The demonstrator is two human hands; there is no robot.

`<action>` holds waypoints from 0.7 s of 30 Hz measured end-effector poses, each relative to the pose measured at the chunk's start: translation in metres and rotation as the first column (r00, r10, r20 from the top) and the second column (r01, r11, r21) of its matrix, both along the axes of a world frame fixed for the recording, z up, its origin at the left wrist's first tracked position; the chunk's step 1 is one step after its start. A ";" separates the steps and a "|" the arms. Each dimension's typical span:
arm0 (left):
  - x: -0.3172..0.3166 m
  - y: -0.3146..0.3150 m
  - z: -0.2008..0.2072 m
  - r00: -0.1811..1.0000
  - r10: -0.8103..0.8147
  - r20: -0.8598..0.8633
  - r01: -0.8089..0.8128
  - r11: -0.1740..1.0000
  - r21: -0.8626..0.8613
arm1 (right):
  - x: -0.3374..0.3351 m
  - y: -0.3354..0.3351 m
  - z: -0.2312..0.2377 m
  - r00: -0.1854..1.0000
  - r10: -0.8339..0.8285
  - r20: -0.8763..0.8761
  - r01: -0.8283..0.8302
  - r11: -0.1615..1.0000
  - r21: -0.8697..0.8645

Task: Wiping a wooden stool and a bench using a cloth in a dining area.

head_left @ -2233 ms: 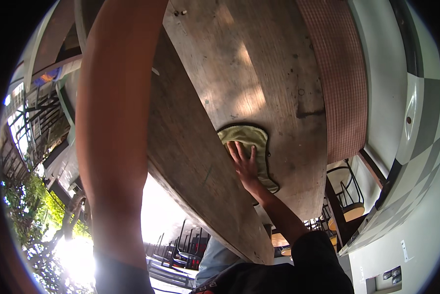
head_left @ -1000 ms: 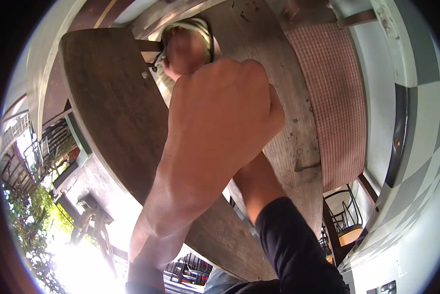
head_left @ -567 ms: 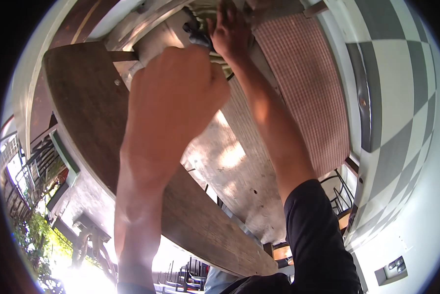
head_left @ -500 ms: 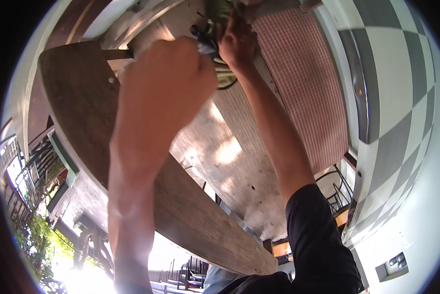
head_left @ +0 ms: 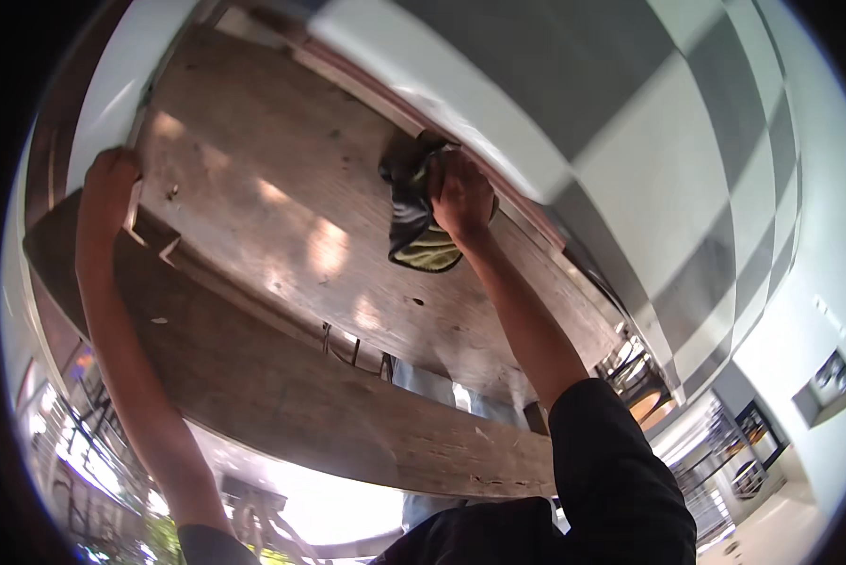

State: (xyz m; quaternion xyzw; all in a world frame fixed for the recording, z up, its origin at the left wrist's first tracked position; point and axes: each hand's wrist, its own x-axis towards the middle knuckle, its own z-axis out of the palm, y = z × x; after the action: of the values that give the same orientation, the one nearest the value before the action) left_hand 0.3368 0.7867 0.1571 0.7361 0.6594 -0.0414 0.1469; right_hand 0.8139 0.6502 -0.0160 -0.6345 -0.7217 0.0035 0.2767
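The right hand lay on a dark and olive-green cloth, its fingers bent and close together; their tips were out of sight, so whether they gripped the cloth or only pressed on it could not be told. The cloth sat bunched beneath those fingers on the wooden bench, its dark folds spreading to their left and its green part showing just below them, toward the person. Just beyond the right fingers ran a reddish strip along the bench's far side, and past that rose a wall with grey and white checks. Well apart, to the left, the left hand was at the bench's end corner, its fingers curled in and their tips hidden; how firmly they held the corner, if at all, could not be told. Below the left fingers a long plank seat began and stretched away rightward. Sunlight patches lay between the two hands' fingers, and a small dark mark showed below the right ones.
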 end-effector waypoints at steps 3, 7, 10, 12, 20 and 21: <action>-0.013 0.010 -0.009 0.761 -0.488 -0.427 0.504 0.860 -0.086 | 0.048 -0.053 -0.027 0.988 -0.124 0.092 0.151 0.910 -0.387; 0.034 0.004 -0.043 0.985 -0.095 -0.147 0.091 0.995 -0.031 | 0.139 -0.134 -0.070 0.944 -0.229 0.240 0.290 0.921 -0.262; 0.048 -0.011 -0.046 0.992 -0.047 -0.118 0.044 0.999 -0.026 | 0.197 -0.216 -0.064 0.892 -0.345 0.292 0.422 0.869 -0.260; 0.042 -0.002 -0.017 0.846 -0.170 -0.506 0.188 0.982 -0.015 | 0.229 -0.257 -0.058 0.863 -0.442 0.246 0.496 0.835 -0.239; 0.321 -0.197 -0.134 0.868 -0.478 0.134 0.446 0.870 0.212 | 0.384 -0.441 -0.081 0.660 -0.667 0.344 0.741 0.655 -0.152; 0.382 -0.228 -0.149 0.781 -0.610 0.132 0.516 0.750 0.414 | 0.394 -0.460 -0.083 0.633 -0.683 0.364 0.763 0.631 -0.141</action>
State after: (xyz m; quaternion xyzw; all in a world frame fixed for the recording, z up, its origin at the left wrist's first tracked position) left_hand 0.7190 0.5584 0.0076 0.9142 0.3753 0.1325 0.0766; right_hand 1.2082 0.1898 -0.0993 -0.8984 -0.4250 -0.0946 0.0574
